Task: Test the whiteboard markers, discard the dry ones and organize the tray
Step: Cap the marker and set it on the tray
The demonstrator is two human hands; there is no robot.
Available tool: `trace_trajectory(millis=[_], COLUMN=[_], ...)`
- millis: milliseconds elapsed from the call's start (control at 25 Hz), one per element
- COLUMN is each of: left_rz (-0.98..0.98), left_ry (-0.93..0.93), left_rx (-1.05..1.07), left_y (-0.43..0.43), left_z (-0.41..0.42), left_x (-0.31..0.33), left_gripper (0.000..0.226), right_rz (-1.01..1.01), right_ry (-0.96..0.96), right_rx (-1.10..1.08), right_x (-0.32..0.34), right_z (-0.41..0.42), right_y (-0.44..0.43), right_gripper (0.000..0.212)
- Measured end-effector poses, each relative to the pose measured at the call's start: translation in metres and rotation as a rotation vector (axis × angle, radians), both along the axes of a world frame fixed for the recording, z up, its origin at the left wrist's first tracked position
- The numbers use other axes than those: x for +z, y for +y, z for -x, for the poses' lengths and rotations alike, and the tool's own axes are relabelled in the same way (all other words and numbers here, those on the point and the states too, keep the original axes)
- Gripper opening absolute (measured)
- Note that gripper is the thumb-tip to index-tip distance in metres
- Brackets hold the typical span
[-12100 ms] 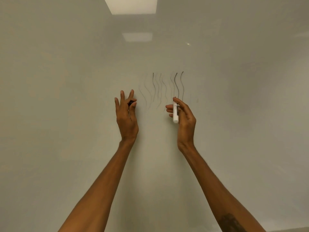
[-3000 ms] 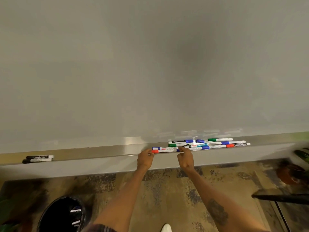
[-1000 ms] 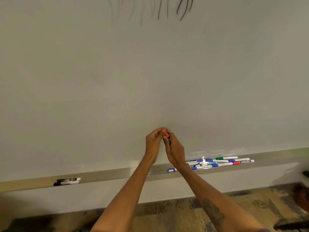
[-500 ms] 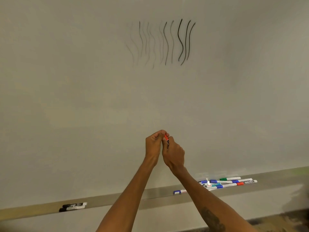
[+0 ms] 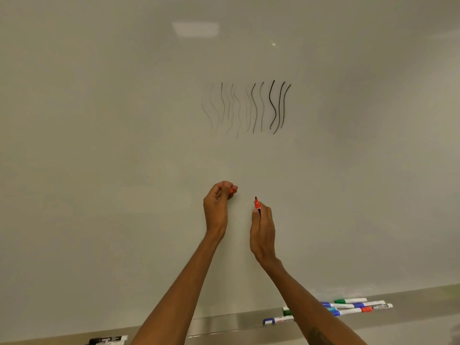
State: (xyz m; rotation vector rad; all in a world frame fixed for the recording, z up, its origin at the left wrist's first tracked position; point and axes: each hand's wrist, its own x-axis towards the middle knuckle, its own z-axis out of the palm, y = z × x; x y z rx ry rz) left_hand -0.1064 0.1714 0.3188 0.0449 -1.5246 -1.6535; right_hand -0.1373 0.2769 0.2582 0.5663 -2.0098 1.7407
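Observation:
My right hand [image 5: 263, 230] grips an uncapped red marker [image 5: 257, 203], its tip pointing up at the whiteboard [image 5: 99, 145]. My left hand [image 5: 217, 204] is curled round the marker's red cap [image 5: 231, 190], a little to the left and apart from the marker. Several black wavy test strokes [image 5: 249, 108], faint on the left and darker on the right, sit on the board above both hands. On the metal tray [image 5: 224, 324] along the board's bottom edge lie several markers [image 5: 353, 307] with blue, green and red caps at the right, partly hidden by my right forearm.
Two black markers [image 5: 108, 340] lie on the tray at the lower left. A ceiling light reflects near the top of the board [image 5: 195, 29].
My hands were joined on the capped red marker; now they have pulled apart, the cap in my left hand and the marker in my right. The view has tilted upward.

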Motion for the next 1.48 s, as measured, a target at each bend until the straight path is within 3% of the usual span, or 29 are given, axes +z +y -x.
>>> trace_trajectory(millis=[120, 200, 360, 560, 800, 880, 1040, 1320, 1480], left_rz=[0.094, 0.146, 0.205, 0.267, 0.475, 0.503, 0.57, 0.724, 0.827], left_ry=[0.089, 0.133, 0.186, 0.26, 0.225, 0.185, 0.2, 0.288, 0.373], left_rx=[0.056, 0.107, 0.212, 0.388, 0.537, 0.533, 0.559, 0.699, 0.79], left_y=[-0.01, -0.021, -0.05, -0.089, -0.121, -0.131, -0.15, -0.17, -0.171], left_z=[-0.005, -0.008, -0.012, -0.019, -0.012, -0.007, 0.005, 0.023, 0.026], left_x=[0.027, 0.047, 0.085, 0.115, 0.128, 0.133, 0.132, 0.125, 0.123], left_gripper=[0.02, 0.013, 0.018, 0.026, 0.043, 0.046, 0.047, 0.043, 0.043], right_rz=[0.043, 0.137, 0.353, 0.541, 0.58, 0.543, 0.458, 0.331, 0.254], right_ry=[0.036, 0.088, 0.132, 0.042, 0.034, 0.077, 0.205, 0.566, 0.65], right_rx=[0.032, 0.105, 0.232, 0.48, 0.496, 0.462, 0.337, 0.078, -0.014], right_x=[0.039, 0.07, 0.123, 0.162, 0.18, 0.185, 0.201, 0.234, 0.249], right_z=[0.005, 0.001, -0.01, -0.012, -0.014, -0.012, -0.009, 0.001, 0.011], right_y=[-0.007, -0.012, -0.023, -0.044, -0.072, -0.08, -0.094, -0.116, -0.124], right_gripper=[0.046, 0.05, 0.021, 0.033, 0.023, 0.03, 0.02, 0.023, 0.023])
